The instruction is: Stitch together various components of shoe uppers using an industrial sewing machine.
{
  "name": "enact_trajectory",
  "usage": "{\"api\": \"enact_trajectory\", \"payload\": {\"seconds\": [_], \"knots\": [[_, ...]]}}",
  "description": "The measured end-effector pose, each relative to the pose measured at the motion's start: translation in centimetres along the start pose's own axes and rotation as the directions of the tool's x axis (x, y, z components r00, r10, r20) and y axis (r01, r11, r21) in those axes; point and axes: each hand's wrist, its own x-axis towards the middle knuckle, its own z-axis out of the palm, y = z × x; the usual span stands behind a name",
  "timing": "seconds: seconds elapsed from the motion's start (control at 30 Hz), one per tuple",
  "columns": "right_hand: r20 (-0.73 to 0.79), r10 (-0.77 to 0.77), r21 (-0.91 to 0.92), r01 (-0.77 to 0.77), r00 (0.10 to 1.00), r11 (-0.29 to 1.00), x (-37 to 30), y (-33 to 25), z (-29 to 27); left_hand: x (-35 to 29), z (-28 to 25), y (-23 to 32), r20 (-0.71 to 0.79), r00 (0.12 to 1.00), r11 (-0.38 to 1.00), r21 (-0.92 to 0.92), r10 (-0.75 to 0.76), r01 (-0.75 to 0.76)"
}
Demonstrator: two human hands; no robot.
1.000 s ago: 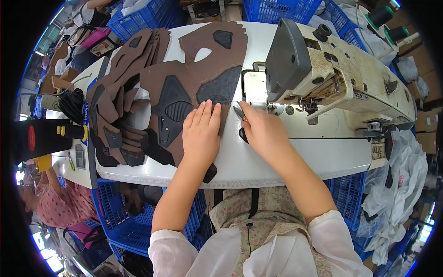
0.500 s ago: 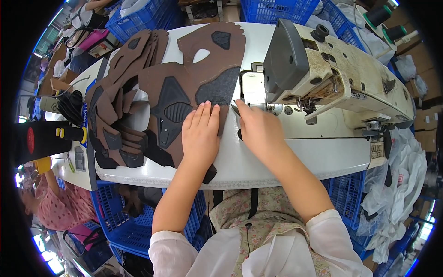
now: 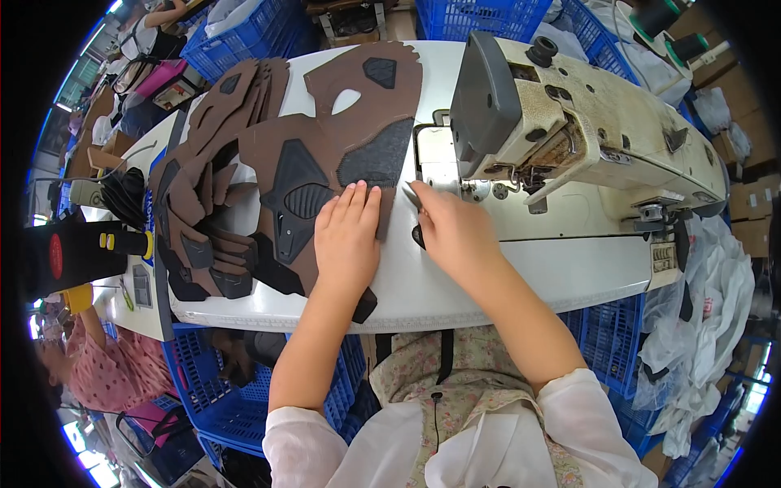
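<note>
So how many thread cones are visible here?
2: both dark cones stand at the top right, one left of the other, behind the sewing machine. More may be hidden.

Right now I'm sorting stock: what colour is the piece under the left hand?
Brown with black panels, the shoe-upper piece, head view.

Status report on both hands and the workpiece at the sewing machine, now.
Left hand flat, fingers spread, on the brown shoe upper. Right hand at the sewing machine needle area, pinching a small metal tool; grip unclear. Stack of cut brown pieces lies left, apart.
</note>
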Motion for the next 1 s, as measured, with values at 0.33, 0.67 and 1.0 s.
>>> {"api": "enact_trajectory", "payload": {"seconds": [0.33, 0.67, 1.0], "knots": [[0.081, -0.115, 0.413, 0.072, 0.99, 0.908, -7.2, -1.2, -6.4, 3.4, -8.9, 0.2, -0.117, 0.838, 0.742, -0.541, -0.533, 0.396], [-0.062, -0.142, 0.709, 0.144, 0.988, 0.69, -11.2, -3.1, -9.5, -3.3, -16.3, 2.4, -0.35, 0.706, 0.644, -0.74, -0.616, 0.195], [-0.093, -0.206, 0.78, 0.2, 0.974, 0.593, -13.1, -4.3, -10.2, -13.6, -20.1, 4.8, -0.317, 0.592, 0.571, -0.76, -0.741, 0.309]]}}
